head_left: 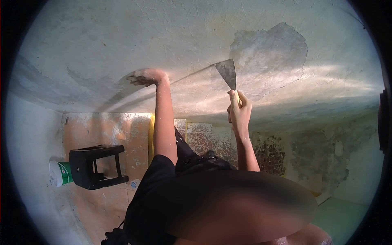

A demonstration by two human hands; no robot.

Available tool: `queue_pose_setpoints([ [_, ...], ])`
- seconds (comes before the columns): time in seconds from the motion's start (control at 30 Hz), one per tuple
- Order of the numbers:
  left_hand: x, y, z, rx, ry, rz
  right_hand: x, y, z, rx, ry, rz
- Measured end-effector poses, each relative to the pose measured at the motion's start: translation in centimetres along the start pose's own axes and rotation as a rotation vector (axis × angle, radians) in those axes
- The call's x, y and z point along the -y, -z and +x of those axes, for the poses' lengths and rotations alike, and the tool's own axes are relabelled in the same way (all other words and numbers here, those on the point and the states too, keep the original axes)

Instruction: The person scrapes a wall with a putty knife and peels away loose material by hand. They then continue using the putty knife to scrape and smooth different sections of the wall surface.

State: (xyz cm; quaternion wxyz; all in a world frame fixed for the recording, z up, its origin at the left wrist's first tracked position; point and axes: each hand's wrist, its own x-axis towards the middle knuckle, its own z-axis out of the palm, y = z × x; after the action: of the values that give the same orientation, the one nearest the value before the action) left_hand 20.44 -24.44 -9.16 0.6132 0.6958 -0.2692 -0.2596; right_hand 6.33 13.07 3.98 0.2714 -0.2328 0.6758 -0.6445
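My left hand (147,76) rests flat against a pale plastered surface (102,49) and holds nothing. To its right, my right hand (240,110) is closed around the handle of a putty knife (227,71). The knife's wide metal blade points up and touches the plaster at the lower left edge of a grey patch (269,53) where the coating is gone. Both of my bare arms are speckled with white and reach up from a black shirt (155,196).
A black plastic stool (96,165) stands on a worn orange floor (102,130), with a white and green bucket (60,173) beside it at the left. A yellow strip (151,139) shows behind my left arm. Stained, flaking wall areas (318,155) lie to the right.
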Motion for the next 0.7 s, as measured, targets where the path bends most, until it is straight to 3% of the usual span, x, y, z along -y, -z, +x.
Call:
queue_pose_setpoints([
  [0.1, -8.1, 5.2, -4.8, 0.137, 0.148, -0.266, 0.8, 0.2, -2.1, -0.015, 0.1, -0.008],
  [0.2, -4.9, 3.1, -3.0, 0.018, 0.094, -0.165, -0.4, 1.9, -2.8, -0.091, 0.089, -0.057],
  [0.23, 1.8, 0.4, -0.1, 0.015, 0.098, -0.17, 0.4, 2.0, -2.5, -0.106, 0.09, -0.058],
  [0.27, 7.7, -3.6, 2.2, -0.104, -0.235, -0.427, 1.3, 1.6, -1.5, -0.047, 0.093, -0.1],
  [0.3, 12.0, -8.1, 8.9, -0.221, -0.574, -0.675, 2.0, 0.9, -0.5, 0.009, 0.09, -0.139],
  [0.33, 11.3, -7.0, 7.7, -0.218, -0.571, -0.671, 1.9, 0.4, 0.0, 0.002, 0.169, -0.143],
  [0.4, 4.5, -3.3, 3.2, -0.194, -0.336, -0.718, 1.9, 0.2, -0.7, -0.01, 0.22, -0.158],
  [0.43, 2.2, -2.1, 1.9, -0.197, -0.338, -0.722, 1.8, 0.2, -1.2, -0.023, 0.26, -0.173],
  [0.5, -1.3, 0.7, -0.5, 0.058, 0.057, 0.095, 2.7, 1.7, -2.4, -0.032, 0.087, -0.183],
  [0.6, -10.2, 6.5, -6.5, 0.095, 0.138, -0.131, 1.1, 3.5, -1.3, -0.098, 0.133, -0.246],
  [0.7, -3.7, 2.2, -2.0, 0.058, 0.082, -0.094, 4.8, 2.3, -3.1, -0.088, 0.032, -0.346],
])
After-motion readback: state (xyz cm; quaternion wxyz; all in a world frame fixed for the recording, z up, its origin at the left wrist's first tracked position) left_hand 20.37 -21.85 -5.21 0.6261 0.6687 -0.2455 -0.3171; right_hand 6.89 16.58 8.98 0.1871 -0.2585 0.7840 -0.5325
